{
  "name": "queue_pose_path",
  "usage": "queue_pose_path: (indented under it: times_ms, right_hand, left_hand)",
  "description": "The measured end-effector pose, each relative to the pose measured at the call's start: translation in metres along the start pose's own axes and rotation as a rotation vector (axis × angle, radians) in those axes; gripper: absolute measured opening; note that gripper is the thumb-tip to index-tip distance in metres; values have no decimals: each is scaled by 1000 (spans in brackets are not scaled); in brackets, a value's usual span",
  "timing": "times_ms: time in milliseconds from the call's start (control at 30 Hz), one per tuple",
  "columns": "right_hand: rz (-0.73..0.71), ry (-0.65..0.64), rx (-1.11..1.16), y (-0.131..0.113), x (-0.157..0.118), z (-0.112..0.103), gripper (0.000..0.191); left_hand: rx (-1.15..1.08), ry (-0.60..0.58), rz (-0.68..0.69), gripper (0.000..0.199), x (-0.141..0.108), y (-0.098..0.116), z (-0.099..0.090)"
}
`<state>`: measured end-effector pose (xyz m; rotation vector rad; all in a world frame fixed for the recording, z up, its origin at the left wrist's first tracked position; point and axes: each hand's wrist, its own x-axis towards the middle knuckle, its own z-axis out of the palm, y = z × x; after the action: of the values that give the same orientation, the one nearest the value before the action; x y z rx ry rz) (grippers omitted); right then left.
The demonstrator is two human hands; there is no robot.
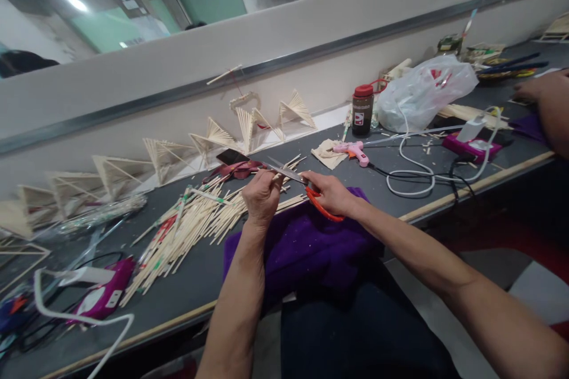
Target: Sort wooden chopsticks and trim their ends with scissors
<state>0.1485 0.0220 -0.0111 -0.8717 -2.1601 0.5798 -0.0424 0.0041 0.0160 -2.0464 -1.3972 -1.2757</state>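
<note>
Red-handled scissors (323,206) are in my right hand (329,190), their blades pointing left and spread a little apart. Close to the blade tips is my left hand (262,194), its fingers pinched together; what lies between them is too small to make out. Beneath both hands a purple cloth (311,243) hangs over the table edge. Left of my left hand lies a loose pile of thin wooden sticks (195,228), some with red or green marks. Behind the hands are a dark red ribbon (237,171) and a dark phone (232,157).
Fan-shaped stick structures (166,157) line the wall. To the right are a pink glue gun (353,150) on a cloth, a dark bottle (363,111), a plastic bag (424,92) and a magenta power strip (473,145) with cables. Another person's arm (553,103) reaches in at right.
</note>
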Motion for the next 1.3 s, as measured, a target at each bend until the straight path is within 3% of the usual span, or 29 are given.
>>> queue_pose_path:
  times_ms: [400, 767, 1300]
  right_hand:
    - [60, 13, 24, 3, 5, 0, 35]
    - [44, -5, -16, 0, 0, -4, 53]
    - [12, -57, 46, 2, 1, -2, 42]
  left_hand:
    - [2, 31, -97, 21, -1, -2, 5]
    - [-23, 25, 46, 12, 2, -3, -1]
    - [9, -3, 51, 18, 2, -1, -3]
